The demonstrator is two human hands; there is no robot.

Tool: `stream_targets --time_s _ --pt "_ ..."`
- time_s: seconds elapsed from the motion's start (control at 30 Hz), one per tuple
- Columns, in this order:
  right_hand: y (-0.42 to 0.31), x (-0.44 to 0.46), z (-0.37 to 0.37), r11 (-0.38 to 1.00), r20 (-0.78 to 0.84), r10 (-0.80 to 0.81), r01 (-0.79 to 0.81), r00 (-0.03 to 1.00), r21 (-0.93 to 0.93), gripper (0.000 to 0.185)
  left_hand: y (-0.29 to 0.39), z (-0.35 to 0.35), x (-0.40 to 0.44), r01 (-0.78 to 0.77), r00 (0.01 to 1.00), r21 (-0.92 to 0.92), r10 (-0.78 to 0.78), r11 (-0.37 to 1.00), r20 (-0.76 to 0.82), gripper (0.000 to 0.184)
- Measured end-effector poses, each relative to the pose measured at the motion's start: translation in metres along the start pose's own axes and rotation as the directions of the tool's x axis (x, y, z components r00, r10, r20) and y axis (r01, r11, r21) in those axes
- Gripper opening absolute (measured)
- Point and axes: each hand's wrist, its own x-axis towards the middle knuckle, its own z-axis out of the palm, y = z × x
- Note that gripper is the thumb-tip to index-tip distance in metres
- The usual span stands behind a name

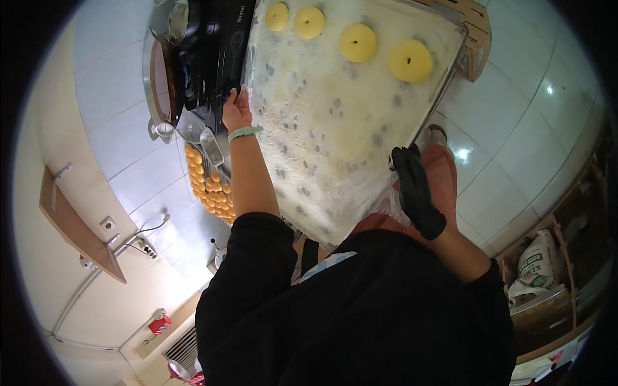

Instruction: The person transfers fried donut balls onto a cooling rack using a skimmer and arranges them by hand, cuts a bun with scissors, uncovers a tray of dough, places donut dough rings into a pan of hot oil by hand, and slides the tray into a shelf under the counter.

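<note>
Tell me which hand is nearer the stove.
Left. The left hand is right beside the stove, at the tray's edge on that side; the right hand, black-gloved, is at the tray's far side from the stove.

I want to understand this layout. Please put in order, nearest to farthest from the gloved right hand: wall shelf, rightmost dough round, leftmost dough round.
From the right hand:
1. Rightmost dough round, far right
2. Leftmost dough round, far left
3. Wall shelf, left wall

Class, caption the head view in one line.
Bare left hand and black-gloved right hand flanking a film-covered tray bearing four yellow rounds.
</note>
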Motion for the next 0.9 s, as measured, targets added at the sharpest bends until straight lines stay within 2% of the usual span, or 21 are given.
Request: stream_targets --time_s 0.03,0.07,0.13,0.17,0.23,0.27,0.3,0.33,0.47,0.53,0.57,0.63,0.73,0.9 --pt "0.004 -0.003 0.001 1.000 0.010 -0.020 0.020 1.000 -0.003 0.009 0.000 0.001 0.001 -0.011 1.000 0.010 0.011 1.000 -0.009 0.008" --pt "0.012 -0.013 0.003 1.000 0.043 0.009 -0.009 0.999 0.023 0.027 0.000 0.001 0.002 -0.017 1.000 0.024 0.017 1.000 -0.018 0.007" --pt "0.015 -0.017 0.003 0.997 0.099 0.055 -0.060 0.994 0.046 0.046 0.000 0.002 0.002 -0.029 0.999 0.042 0.031 0.999 -0.041 0.007" --pt "0.016 -0.017 0.002 0.996 0.121 0.074 -0.080 0.990 0.045 0.046 -0.001 0.003 0.002 -0.034 0.998 0.050 0.036 0.998 -0.045 0.007" --pt "0.010 -0.011 0.001 0.987 0.097 0.132 -0.140 0.986 0.078 0.026 0.000 0.006 0.001 -0.044 0.997 0.058 0.047 0.997 -0.054 0.007" --pt "0.004 -0.007 0.003 0.977 0.052 0.173 -0.178 0.984 0.116 0.009 0.000 0.007 0.000 -0.048 0.997 0.068 0.053 0.997 -0.064 0.007" --pt "0.002 -0.005 0.003 0.973 0.029 0.191 -0.193 0.981 0.129 0.009 0.001 0.008 -0.002 -0.054 0.996 0.076 0.059 0.996 -0.073 0.007" --pt "-0.001 -0.002 0.003 0.968 0.006 0.209 -0.208 0.978 0.142 0.017 0.001 0.009 -0.003 -0.057 0.994 0.084 0.065 0.995 -0.084 0.007" --pt "-0.004 -0.001 0.003 0.958 0.018 0.246 -0.246 0.969 0.146 0.017 0.001 0.011 -0.005 -0.065 0.994 0.066 0.070 0.996 -0.080 0.006" --pt "-0.004 -0.001 0.002 0.978 0.012 0.184 -0.184 0.983 0.099 0.018 0.001 0.013 -0.005 -0.078 0.993 0.065 0.084 0.995 -0.089 0.006" --pt "-0.003 0.000 0.001 0.994 0.004 0.100 -0.100 0.995 0.039 0.019 0.001 0.013 -0.006 -0.080 0.992 0.068 0.087 0.994 -0.094 0.006" --pt "-0.004 0.001 0.001 0.995 -0.008 0.093 -0.092 0.996 0.034 0.020 0.000 0.014 -0.006 -0.085 0.991 0.074 0.092 0.994 -0.102 0.007" --pt "-0.007 0.000 0.002 0.960 -0.008 0.243 -0.239 0.970 0.149 0.020 -0.001 0.018 -0.006 -0.105 0.981 0.111 0.122 0.988 -0.154 0.007" --pt "-0.008 0.001 0.001 0.959 -0.003 0.255 -0.253 0.967 0.126 0.020 -0.001 0.019 -0.006 -0.118 0.977 0.127 0.138 0.985 -0.162 0.009"
